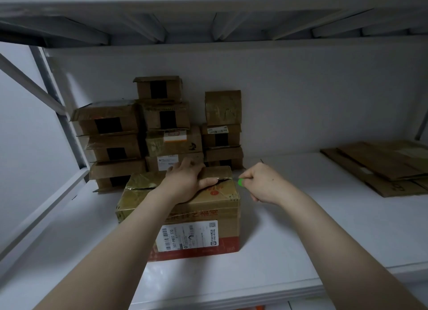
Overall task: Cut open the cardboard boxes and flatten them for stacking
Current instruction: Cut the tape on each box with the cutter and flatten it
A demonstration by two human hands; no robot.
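Note:
A taped cardboard box (208,217) with a white shipping label stands on the white shelf in front of me. My left hand (185,180) lies flat on its top, fingers straight, thumb at the split centre seam. My right hand (261,182) hovers just past the box's right top edge and grips a small green-handled cutter (240,182), whose tip points at the end of the seam. The seam gapes open near the right end.
Several sealed cardboard boxes (162,133) are stacked against the back wall behind the box. A pile of flattened cardboard (382,166) lies at the far right of the shelf (301,228). A shelf board hangs overhead, and a metal frame post stands at left.

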